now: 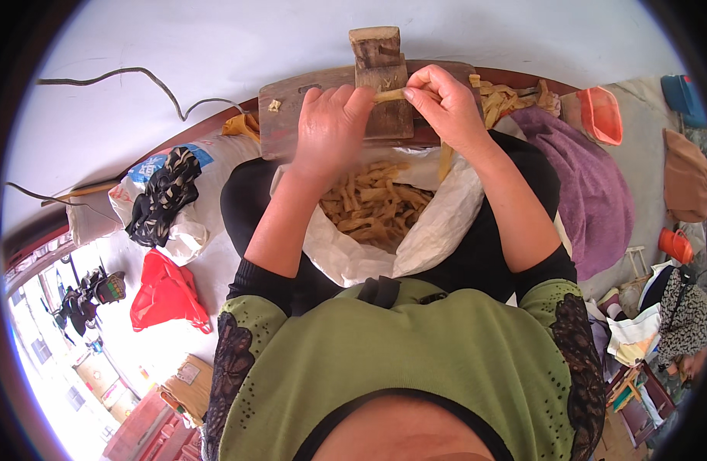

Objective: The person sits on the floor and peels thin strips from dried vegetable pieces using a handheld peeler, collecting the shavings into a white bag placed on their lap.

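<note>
A pale yellow strip (390, 95) of soft-looking material is stretched between my two hands, above a wooden board (281, 124). My left hand (335, 124), slightly blurred, closes on its left end, the fingers curled out of sight. Between thumb and fingertips my right hand (447, 106) pinches the other end. A strip end (446, 161) hangs below that hand, over the rim of a white sack (440, 222). Many short brownish-yellow pieces (382, 201) fill the open sack in my lap. Behind the strip, a wooden block (375, 47) stands on the board's far side.
Longer yellow strips (499, 101) lie right of the board, beside a purple cloth (578, 190) and an orange container (601, 115). At left are a patterned black cloth (166, 199), a stuffed white bag (226, 155) and a red bag (166, 294). Another person (685, 314) sits at far right.
</note>
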Available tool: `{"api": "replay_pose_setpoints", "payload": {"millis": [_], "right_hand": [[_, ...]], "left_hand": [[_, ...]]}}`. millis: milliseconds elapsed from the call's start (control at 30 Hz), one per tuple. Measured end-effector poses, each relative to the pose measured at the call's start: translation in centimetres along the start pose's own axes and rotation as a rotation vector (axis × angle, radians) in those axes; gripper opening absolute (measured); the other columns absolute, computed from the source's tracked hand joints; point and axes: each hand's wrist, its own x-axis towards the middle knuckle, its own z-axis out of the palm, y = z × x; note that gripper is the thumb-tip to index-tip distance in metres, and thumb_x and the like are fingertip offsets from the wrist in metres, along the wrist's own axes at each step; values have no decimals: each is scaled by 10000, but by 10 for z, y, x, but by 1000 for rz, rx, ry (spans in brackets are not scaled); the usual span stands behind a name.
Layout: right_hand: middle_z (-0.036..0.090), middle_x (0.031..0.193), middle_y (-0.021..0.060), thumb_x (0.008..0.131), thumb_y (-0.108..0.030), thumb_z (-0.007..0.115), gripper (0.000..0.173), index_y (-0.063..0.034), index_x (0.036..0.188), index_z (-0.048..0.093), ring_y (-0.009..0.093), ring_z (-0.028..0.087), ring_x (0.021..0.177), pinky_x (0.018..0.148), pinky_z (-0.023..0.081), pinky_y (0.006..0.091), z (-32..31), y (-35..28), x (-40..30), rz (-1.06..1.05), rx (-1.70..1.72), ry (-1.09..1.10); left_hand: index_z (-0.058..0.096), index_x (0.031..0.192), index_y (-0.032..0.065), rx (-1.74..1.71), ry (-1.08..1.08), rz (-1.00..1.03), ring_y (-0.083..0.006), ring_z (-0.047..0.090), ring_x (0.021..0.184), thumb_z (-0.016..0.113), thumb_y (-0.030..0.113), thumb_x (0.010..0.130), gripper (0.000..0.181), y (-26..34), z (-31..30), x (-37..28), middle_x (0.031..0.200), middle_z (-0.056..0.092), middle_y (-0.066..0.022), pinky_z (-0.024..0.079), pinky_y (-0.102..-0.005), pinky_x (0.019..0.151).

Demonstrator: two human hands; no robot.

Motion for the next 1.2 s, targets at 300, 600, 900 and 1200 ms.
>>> {"api": "replay_pose_setpoints", "payload": {"millis": [300,600,900,1200], "right_hand": [[499,722,-59,926,-119,565,96,-52,876,518,21,426,638,565,360,197,-3,0,-5,24,69,-230],[444,677,-50,972,-339,484,286,-61,961,553,40,411,603,500,367,204,-1,-17,-26,247,353,-379],[478,673,-74,921,-297,581,238,-61,932,604,14,391,576,478,276,183,-8,-22,-16,360,406,-288],[460,657,-79,869,-233,649,153,-89,848,600,16,331,502,445,233,198,-3,-15,-21,480,889,-213]], "left_hand": [[542,839,58,-265,-74,-252,-216,572,732,506,217,923,183,32,-30,-5,737,579,-73,406,-348,715],[514,877,93,-1730,-8,-481,-242,545,1078,425,239,986,203,44,-49,-12,1113,604,-145,340,-453,1000],[623,831,96,-286,-61,96,-266,525,933,684,97,739,111,38,-31,2,940,551,-63,348,-430,913],[650,844,119,-246,246,-186,-226,525,964,652,99,771,75,66,-19,-8,1020,544,-41,416,-373,851]]}}
